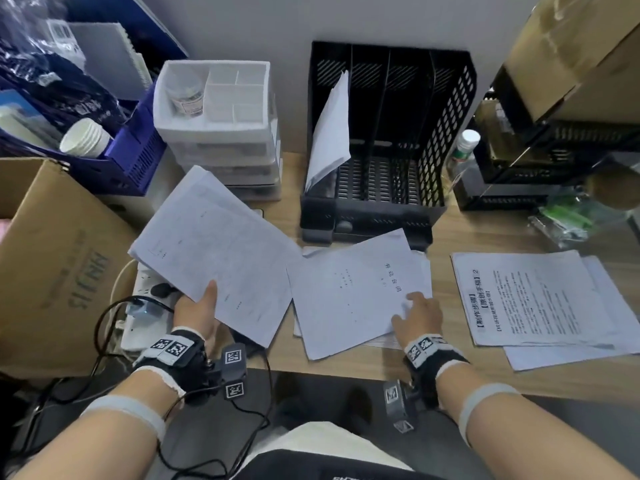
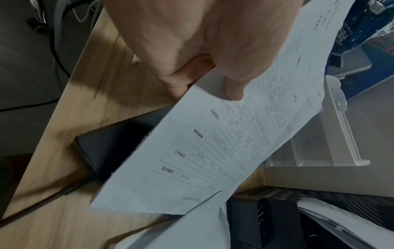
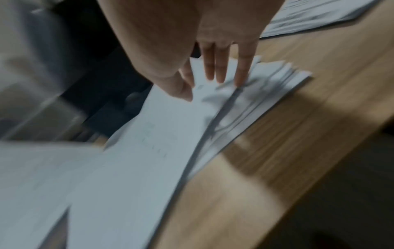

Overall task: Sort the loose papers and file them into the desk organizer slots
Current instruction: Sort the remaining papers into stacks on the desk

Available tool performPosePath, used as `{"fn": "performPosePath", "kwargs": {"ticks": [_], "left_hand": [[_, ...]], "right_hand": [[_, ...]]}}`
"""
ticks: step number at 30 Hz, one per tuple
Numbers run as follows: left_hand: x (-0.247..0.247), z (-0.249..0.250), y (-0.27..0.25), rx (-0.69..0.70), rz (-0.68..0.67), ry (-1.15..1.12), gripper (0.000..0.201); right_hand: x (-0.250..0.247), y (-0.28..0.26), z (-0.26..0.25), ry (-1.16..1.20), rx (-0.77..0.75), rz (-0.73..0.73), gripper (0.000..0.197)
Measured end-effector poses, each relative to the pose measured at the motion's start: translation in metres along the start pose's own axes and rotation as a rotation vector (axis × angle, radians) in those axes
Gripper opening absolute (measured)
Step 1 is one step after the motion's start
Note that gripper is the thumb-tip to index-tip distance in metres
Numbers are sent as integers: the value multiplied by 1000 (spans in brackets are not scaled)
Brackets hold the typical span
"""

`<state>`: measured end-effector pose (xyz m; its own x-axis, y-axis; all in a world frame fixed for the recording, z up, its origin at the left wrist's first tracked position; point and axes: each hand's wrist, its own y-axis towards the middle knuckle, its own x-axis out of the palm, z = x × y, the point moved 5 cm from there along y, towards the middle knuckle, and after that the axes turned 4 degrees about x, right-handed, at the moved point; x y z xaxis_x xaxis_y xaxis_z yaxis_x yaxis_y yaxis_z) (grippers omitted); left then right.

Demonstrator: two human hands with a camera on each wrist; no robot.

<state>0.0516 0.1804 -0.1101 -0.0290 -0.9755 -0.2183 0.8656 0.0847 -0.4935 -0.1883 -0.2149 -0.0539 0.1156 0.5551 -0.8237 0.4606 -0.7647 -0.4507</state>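
My left hand (image 1: 199,315) (image 2: 204,67) pinches a sheaf of white papers (image 1: 214,251) (image 2: 213,143) by its near edge and holds it tilted above the desk's left side; the underside shows a printed table. My right hand (image 1: 415,320) (image 3: 213,67) lies with straight fingers on the middle paper pile (image 1: 353,292) (image 3: 162,134). A third pile (image 1: 540,299) with bold print lies at the right. The black desk organizer (image 1: 388,140) stands at the back, with a white sheet (image 1: 329,133) leaning in its leftmost slot.
A cardboard box (image 1: 52,265) and a blue crate (image 1: 131,147) crowd the left. White drawers (image 1: 221,133) stand beside the organizer. A bottle (image 1: 462,150) and black shelving (image 1: 554,161) sit at the right. A dark phone (image 2: 110,146) lies under the held papers, near a power strip (image 1: 145,306).
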Motion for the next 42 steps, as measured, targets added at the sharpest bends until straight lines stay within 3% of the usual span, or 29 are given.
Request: {"fn": "performPosePath", "kwargs": {"ticks": [3,5,8,12,14,17,21,25,27,29,30,32,35,39,42], "left_hand": [[4,35,-33,53,4,35,58],[10,58,-56,94,2,51,53],[17,82,-77,167,-6,83,47],[20,106,-88,265,-65,168,37],[23,114,-90,305,-113,205,35],[30,123,-91,351,-136,251,19],[40,124,-90,395,-187,283,43],[44,124,-92,352,-210,265,48],[43,123,-92,324,-221,254,50],[41,124,-90,298,-233,254,52],[41,124,-90,295,-241,254,46],[40,124,-89,297,-249,246,26],[40,124,-85,296,-256,230,13],[50,136,-84,361,-296,275,12],[70,152,-88,473,-397,367,23]], "right_hand": [[-10,20,25,-42,242,0,71],[-13,29,28,-106,260,-26,76],[-12,41,31,-150,264,-32,69],[-8,44,38,-79,276,-79,62],[-7,39,39,-88,265,-105,69],[-14,36,33,-128,145,22,64],[-13,44,17,-108,18,-4,65],[-13,62,7,-98,23,-24,69],[-13,68,5,-84,48,-73,59],[-8,72,4,-12,86,-150,30],[-3,73,3,34,89,-193,31],[0,72,-4,115,35,-235,42],[-13,64,-17,219,-105,-139,23],[-61,44,-51,331,-334,-48,19],[-114,13,-98,283,-639,-28,14]]}}
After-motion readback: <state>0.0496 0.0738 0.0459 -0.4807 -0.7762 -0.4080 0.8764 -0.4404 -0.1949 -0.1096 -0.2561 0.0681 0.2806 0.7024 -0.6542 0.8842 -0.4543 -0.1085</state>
